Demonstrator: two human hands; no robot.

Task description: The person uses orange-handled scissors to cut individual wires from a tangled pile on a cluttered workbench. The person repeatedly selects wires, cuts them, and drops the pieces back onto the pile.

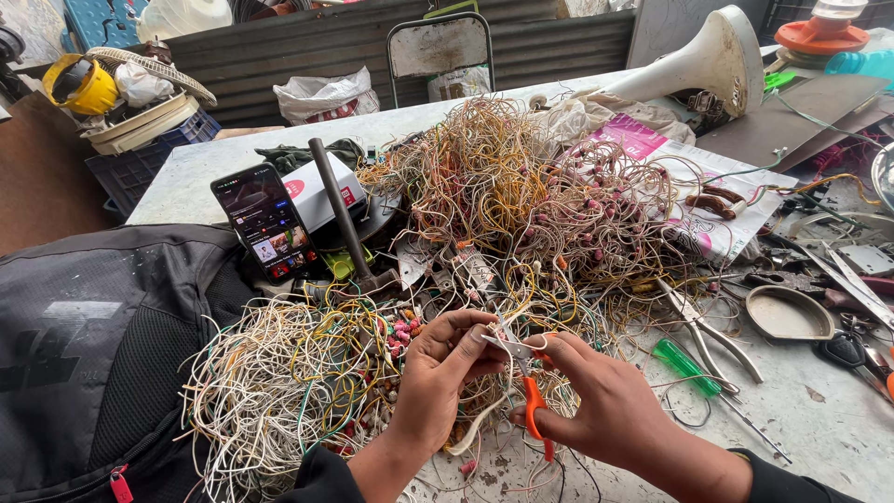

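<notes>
The left hand [438, 373] pinched a thin wire [498, 337]; the right hand [605, 401] gripped orange-handled scissors [531, 391], blades hidden among wires. At eleven o'clock lay a white-and-red box [321, 191], at one o'clock a pink-and-white printed bag [670, 172], partly buried.

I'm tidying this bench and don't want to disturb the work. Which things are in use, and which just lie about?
In use:
left hand pinching a wire
right hand holding orange-handled scissors
wire tangle

Lying about:
phone
hammer
green screwdriver
pliers
black backpack
yellow helmet
</notes>
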